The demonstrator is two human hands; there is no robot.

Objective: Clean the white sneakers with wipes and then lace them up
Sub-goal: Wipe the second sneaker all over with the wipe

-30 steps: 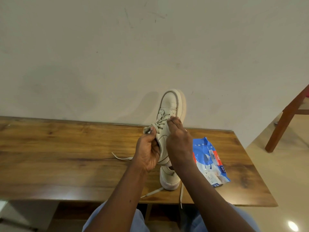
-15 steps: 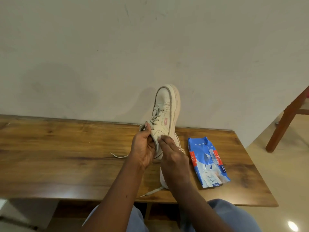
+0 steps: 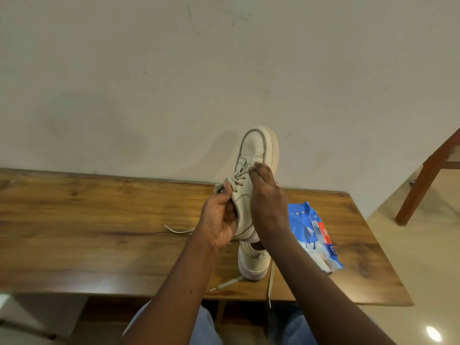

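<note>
Table [image 3: 99,220]: you work over a wooden top set against the wall.
Second sneaker [image 3: 252,263]: sits on it near your edge — laces trailing over the front.
Wipes pack [image 3: 313,235]: blue, flat, just right of it.

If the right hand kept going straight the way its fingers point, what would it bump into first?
The right hand points up along the raised sneaker, fingertips at the laces. Going straight on, it would likely slide onto the sneaker's toe cap first, then the wall behind, though depth is hard to judge.
</note>
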